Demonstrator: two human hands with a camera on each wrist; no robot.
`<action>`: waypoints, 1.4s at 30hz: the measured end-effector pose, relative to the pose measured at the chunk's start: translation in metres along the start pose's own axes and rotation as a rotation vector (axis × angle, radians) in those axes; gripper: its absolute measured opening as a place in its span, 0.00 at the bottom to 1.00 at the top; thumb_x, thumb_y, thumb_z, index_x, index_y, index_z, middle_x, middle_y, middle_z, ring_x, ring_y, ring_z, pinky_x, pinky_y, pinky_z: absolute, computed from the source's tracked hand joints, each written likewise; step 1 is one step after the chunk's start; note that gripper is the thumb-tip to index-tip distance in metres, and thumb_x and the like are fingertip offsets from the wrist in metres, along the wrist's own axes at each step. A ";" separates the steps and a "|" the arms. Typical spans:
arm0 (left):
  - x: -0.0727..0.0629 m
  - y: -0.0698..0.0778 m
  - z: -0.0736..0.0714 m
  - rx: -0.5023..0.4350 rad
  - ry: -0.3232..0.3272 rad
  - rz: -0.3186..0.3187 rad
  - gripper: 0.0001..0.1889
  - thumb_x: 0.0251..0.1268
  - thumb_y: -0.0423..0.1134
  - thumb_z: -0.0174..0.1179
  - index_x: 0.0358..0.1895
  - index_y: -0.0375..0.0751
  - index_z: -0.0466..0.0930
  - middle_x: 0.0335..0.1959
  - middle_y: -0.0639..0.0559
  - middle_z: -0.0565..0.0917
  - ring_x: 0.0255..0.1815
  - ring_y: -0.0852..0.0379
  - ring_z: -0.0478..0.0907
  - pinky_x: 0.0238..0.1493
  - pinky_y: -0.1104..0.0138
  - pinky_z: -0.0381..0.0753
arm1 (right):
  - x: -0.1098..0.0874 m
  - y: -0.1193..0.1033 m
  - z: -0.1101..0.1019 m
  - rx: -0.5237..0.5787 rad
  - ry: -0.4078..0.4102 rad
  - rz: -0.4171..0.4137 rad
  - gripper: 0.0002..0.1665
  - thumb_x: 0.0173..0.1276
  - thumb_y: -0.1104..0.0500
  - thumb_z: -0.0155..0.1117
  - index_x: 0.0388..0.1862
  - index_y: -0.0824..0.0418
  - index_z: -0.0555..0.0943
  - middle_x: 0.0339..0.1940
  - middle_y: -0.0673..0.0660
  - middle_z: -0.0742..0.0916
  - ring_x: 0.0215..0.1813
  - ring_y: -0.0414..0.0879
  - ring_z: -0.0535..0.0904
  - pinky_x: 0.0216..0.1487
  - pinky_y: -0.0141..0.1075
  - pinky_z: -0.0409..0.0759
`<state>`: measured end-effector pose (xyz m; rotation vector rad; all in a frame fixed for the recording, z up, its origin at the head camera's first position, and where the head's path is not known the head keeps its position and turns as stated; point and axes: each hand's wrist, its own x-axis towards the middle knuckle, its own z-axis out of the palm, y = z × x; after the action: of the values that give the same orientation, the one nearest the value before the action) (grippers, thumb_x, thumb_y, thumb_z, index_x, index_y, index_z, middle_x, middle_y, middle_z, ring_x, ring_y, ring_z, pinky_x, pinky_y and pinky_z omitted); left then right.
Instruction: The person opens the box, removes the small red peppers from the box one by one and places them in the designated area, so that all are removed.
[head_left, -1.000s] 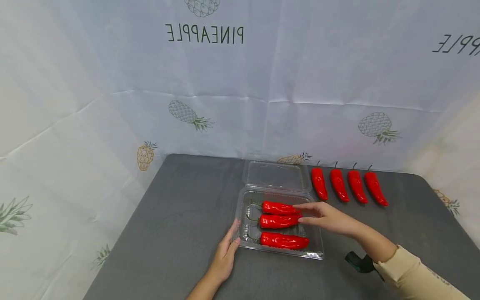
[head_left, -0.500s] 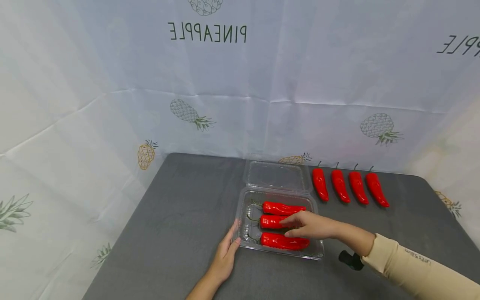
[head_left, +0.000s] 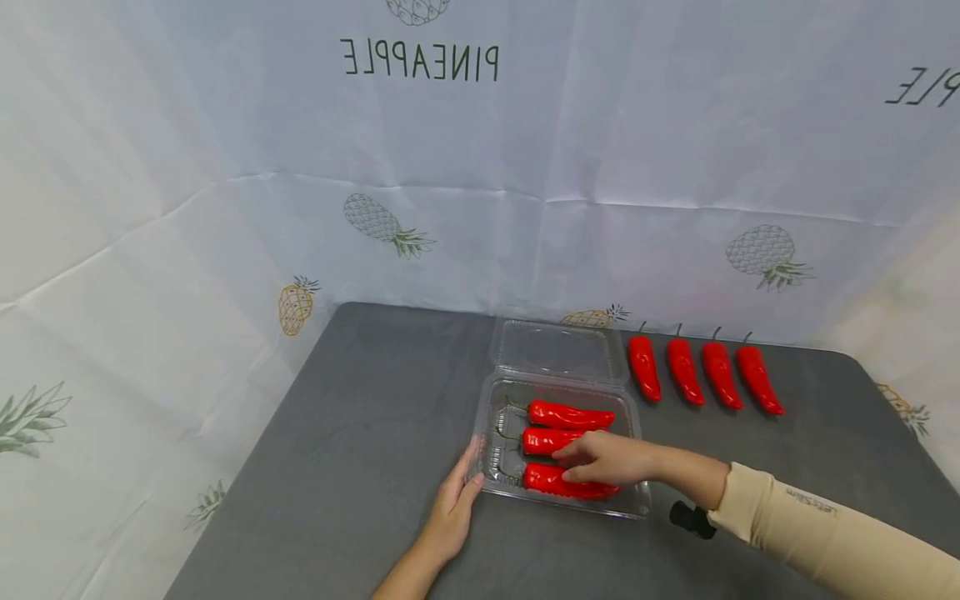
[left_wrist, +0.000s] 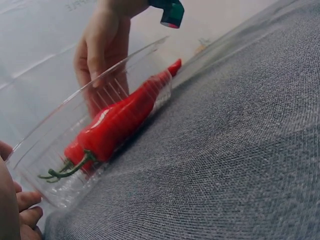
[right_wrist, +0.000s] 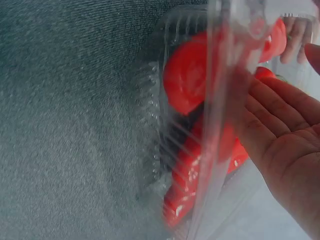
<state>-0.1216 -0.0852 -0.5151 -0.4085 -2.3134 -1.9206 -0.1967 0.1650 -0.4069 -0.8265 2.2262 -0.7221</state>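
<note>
A clear plastic clamshell container [head_left: 558, 507] stands with its lid [head_left: 557, 350] folded back. Inside lie three red peppers crosswise, stems to the left: a back pepper [head_left: 570, 415], a middle pepper [head_left: 543, 442] and a front pepper [head_left: 543, 478]. My left hand [head_left: 448, 517] holds the container's near left corner, thumb at the front and fingers along the side. My right hand [head_left: 611, 460] reaches over the right rim, its fingers on the middle pepper and thumb by the front one. In the right wrist view, the right hand's fingers [right_wrist: 275, 102] look extended, their tips partly hidden.
Several more red peppers [head_left: 684, 371] stand in a row at the table's back right, stems toward the curtain. A dark wrist device [head_left: 692, 520] hangs under my right wrist. The grey table [head_left: 375, 400] meets a pineapple-print curtain [head_left: 645, 150] at the back.
My right hand has moved from the back and middle peppers toward the front and left, over the middle and front ones. The left hand stays at the container's corner.
</note>
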 end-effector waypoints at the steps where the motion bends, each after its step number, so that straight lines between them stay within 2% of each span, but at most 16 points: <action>1: 0.000 0.000 0.000 -0.003 0.001 0.002 0.26 0.72 0.34 0.43 0.70 0.33 0.55 0.70 0.35 0.61 0.69 0.72 0.52 0.64 0.86 0.48 | 0.001 0.000 0.001 -0.004 -0.002 0.005 0.27 0.65 0.54 0.61 0.58 0.71 0.75 0.56 0.62 0.82 0.56 0.52 0.78 0.56 0.47 0.76; 7: 0.001 0.000 0.001 -0.001 -0.008 0.025 0.30 0.70 0.32 0.45 0.73 0.32 0.46 0.69 0.34 0.62 0.69 0.74 0.51 0.64 0.87 0.45 | 0.003 -0.001 0.005 -0.005 -0.025 0.035 0.27 0.65 0.55 0.60 0.58 0.70 0.75 0.57 0.61 0.81 0.58 0.53 0.76 0.58 0.50 0.74; 12: 0.001 0.002 0.002 0.017 -0.032 -0.015 0.42 0.64 0.37 0.57 0.75 0.44 0.40 0.72 0.40 0.59 0.72 0.64 0.50 0.66 0.84 0.44 | 0.004 0.001 0.007 -0.021 -0.027 0.036 0.27 0.64 0.55 0.61 0.58 0.70 0.75 0.57 0.61 0.81 0.57 0.50 0.77 0.58 0.48 0.75; 15: 0.000 0.002 0.003 0.041 -0.025 -0.025 0.49 0.55 0.41 0.66 0.75 0.47 0.42 0.72 0.42 0.60 0.73 0.55 0.53 0.67 0.81 0.46 | 0.006 0.002 0.008 -0.031 -0.029 0.054 0.26 0.63 0.55 0.62 0.58 0.68 0.76 0.56 0.57 0.82 0.50 0.43 0.77 0.56 0.42 0.77; 18: 0.000 0.002 0.003 0.078 -0.013 -0.016 0.52 0.50 0.42 0.69 0.75 0.47 0.43 0.71 0.41 0.61 0.72 0.50 0.55 0.67 0.81 0.48 | 0.007 0.002 0.010 -0.026 -0.032 0.069 0.26 0.63 0.56 0.63 0.58 0.66 0.76 0.51 0.52 0.83 0.41 0.37 0.73 0.47 0.32 0.77; 21: 0.000 0.002 0.003 0.088 -0.013 -0.016 0.50 0.52 0.41 0.68 0.75 0.48 0.44 0.71 0.42 0.61 0.72 0.52 0.55 0.66 0.83 0.47 | 0.006 0.003 0.010 -0.009 -0.033 0.061 0.25 0.63 0.57 0.62 0.58 0.67 0.76 0.38 0.48 0.82 0.33 0.35 0.69 0.36 0.27 0.71; 25: 0.001 0.001 0.003 0.061 -0.012 -0.015 0.47 0.55 0.38 0.65 0.75 0.48 0.44 0.72 0.42 0.60 0.72 0.62 0.53 0.65 0.86 0.45 | 0.004 0.003 0.011 0.029 -0.027 0.054 0.25 0.64 0.58 0.61 0.58 0.68 0.76 0.21 0.45 0.72 0.22 0.35 0.62 0.26 0.26 0.64; 28: 0.001 0.000 0.003 0.053 -0.004 -0.005 0.46 0.56 0.36 0.64 0.75 0.48 0.44 0.71 0.41 0.60 0.71 0.70 0.51 0.65 0.86 0.45 | 0.003 0.003 0.012 0.056 -0.020 0.055 0.25 0.64 0.58 0.60 0.58 0.68 0.75 0.17 0.45 0.67 0.19 0.36 0.58 0.24 0.26 0.60; 30: 0.001 -0.001 0.003 0.062 0.007 0.011 0.46 0.56 0.35 0.64 0.75 0.47 0.45 0.71 0.40 0.61 0.70 0.72 0.52 0.65 0.86 0.45 | 0.003 0.004 0.013 0.070 -0.016 0.054 0.24 0.65 0.59 0.60 0.58 0.68 0.75 0.17 0.45 0.66 0.19 0.36 0.58 0.24 0.26 0.60; 33: 0.000 -0.003 0.004 0.084 0.015 0.038 0.45 0.56 0.36 0.64 0.74 0.45 0.46 0.70 0.38 0.62 0.70 0.71 0.53 0.65 0.86 0.46 | 0.004 0.004 0.014 0.089 -0.016 0.065 0.24 0.65 0.58 0.60 0.59 0.66 0.75 0.18 0.46 0.67 0.18 0.37 0.58 0.23 0.26 0.61; 35: 0.000 -0.003 0.004 0.090 0.014 0.041 0.45 0.57 0.37 0.64 0.74 0.45 0.46 0.70 0.39 0.63 0.71 0.68 0.54 0.65 0.86 0.47 | 0.004 0.005 0.014 0.104 -0.015 0.068 0.24 0.65 0.58 0.60 0.59 0.64 0.76 0.23 0.46 0.73 0.23 0.38 0.64 0.26 0.27 0.65; 37: 0.000 -0.003 0.005 0.093 0.011 0.036 0.44 0.57 0.38 0.64 0.74 0.46 0.46 0.70 0.39 0.63 0.71 0.64 0.55 0.65 0.86 0.47 | 0.004 0.005 0.015 0.120 -0.015 0.067 0.24 0.65 0.57 0.60 0.59 0.63 0.76 0.33 0.48 0.80 0.30 0.39 0.70 0.31 0.27 0.69; 40: 0.000 -0.002 0.005 0.091 0.014 0.017 0.44 0.57 0.39 0.64 0.74 0.48 0.46 0.70 0.41 0.63 0.72 0.60 0.55 0.65 0.86 0.47 | 0.005 0.006 0.014 0.150 -0.012 0.040 0.25 0.64 0.56 0.61 0.60 0.61 0.75 0.50 0.51 0.82 0.46 0.42 0.72 0.39 0.29 0.73; 41: 0.000 -0.001 0.005 0.092 0.014 0.014 0.45 0.57 0.39 0.64 0.74 0.48 0.46 0.70 0.42 0.63 0.72 0.60 0.56 0.65 0.86 0.47 | 0.005 0.007 0.014 0.164 -0.011 0.035 0.25 0.64 0.55 0.61 0.60 0.60 0.75 0.52 0.52 0.81 0.46 0.42 0.72 0.39 0.29 0.74; 42: 0.000 -0.001 0.005 0.093 0.014 0.012 0.45 0.57 0.39 0.64 0.74 0.48 0.46 0.70 0.42 0.63 0.72 0.59 0.56 0.65 0.86 0.47 | 0.005 0.007 0.014 0.171 -0.009 0.030 0.25 0.65 0.55 0.61 0.61 0.59 0.75 0.48 0.51 0.82 0.43 0.41 0.72 0.38 0.28 0.73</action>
<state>-0.1214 -0.0801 -0.5169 -0.3968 -2.3746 -1.7956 -0.1919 0.1623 -0.4220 -0.7095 2.1296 -0.8790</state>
